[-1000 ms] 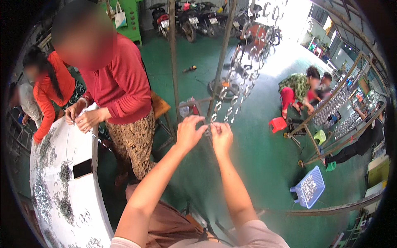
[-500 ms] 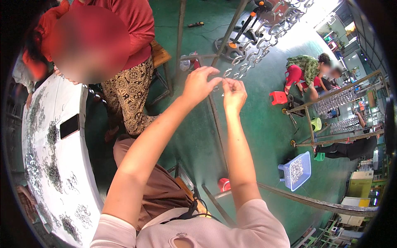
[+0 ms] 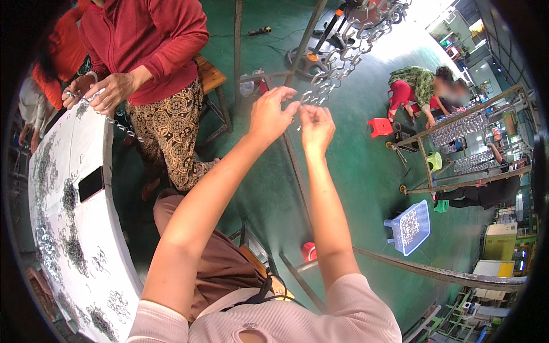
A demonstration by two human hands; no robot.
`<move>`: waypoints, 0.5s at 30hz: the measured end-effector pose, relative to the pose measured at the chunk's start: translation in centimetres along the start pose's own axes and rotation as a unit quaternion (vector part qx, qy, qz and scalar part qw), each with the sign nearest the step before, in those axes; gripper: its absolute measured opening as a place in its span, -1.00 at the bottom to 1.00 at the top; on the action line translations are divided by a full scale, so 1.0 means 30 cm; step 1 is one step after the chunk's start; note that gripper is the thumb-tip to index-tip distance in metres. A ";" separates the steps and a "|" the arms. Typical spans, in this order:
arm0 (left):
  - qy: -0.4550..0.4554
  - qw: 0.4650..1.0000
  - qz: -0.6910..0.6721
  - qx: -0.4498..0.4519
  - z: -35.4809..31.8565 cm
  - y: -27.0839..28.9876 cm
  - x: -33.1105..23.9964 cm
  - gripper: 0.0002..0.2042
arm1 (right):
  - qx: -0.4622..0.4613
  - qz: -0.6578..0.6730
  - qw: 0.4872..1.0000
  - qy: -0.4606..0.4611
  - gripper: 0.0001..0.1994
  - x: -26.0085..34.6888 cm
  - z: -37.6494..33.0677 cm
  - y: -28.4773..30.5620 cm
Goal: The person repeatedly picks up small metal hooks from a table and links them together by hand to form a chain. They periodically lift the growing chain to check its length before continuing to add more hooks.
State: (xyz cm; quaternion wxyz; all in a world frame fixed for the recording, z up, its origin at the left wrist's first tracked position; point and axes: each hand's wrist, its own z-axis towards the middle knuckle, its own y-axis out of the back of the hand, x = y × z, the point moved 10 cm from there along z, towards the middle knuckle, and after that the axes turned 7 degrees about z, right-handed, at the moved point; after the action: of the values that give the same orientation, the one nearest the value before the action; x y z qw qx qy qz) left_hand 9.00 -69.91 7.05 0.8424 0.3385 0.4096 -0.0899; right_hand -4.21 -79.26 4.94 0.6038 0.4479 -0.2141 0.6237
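Note:
Both my hands are raised in front of me at the lower end of a hanging strand of linked silvery metal hooks (image 3: 342, 71). My left hand (image 3: 271, 116) has its fingers curled and its thumb toward the strand's end; what lies between them is too small to make out. Close beside it, my right hand (image 3: 317, 130) pinches a small metal hook at the strand's end with thumb and fingers. A bright bit of metal shows just below, between the two hands.
A white-covered table (image 3: 91, 228) with heaps of small dark and silvery pieces and a phone (image 3: 91, 184) stands left. A red-jacketed person handles hooks there. Metal rack bars (image 3: 440, 273) surround me. A blue basket (image 3: 413, 228) of pieces and a red stool (image 3: 380, 127) sit right.
My hands stay together at the strand, a little further left in view. The view has shifted slightly; the red-jacketed person now stands more upright, with both hands showing.

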 end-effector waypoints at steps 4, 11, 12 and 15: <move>-0.012 1.000 0.014 -0.011 0.010 -0.010 -0.022 -0.73 | -0.003 0.006 1.000 -0.002 -0.86 -0.007 0.001 0.008; 0.029 0.997 0.071 0.023 0.021 -0.022 -0.027 -0.80 | 0.010 0.000 1.000 -0.014 -0.86 -0.011 -0.005 0.006; 0.028 0.996 0.076 0.021 0.023 -0.019 -0.028 -0.81 | 0.013 0.002 1.000 -0.017 -0.85 -0.011 -0.006 0.006; 0.028 0.996 0.083 0.025 0.022 -0.016 -0.026 -0.81 | 0.016 0.002 1.000 -0.020 -0.82 -0.026 -0.020 0.010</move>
State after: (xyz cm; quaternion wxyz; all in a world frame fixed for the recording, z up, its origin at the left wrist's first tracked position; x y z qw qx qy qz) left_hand 8.71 -70.80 7.69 0.8263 0.3950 0.4010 -0.0201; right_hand -4.77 -79.27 4.09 0.5908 0.4695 -0.2172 0.6191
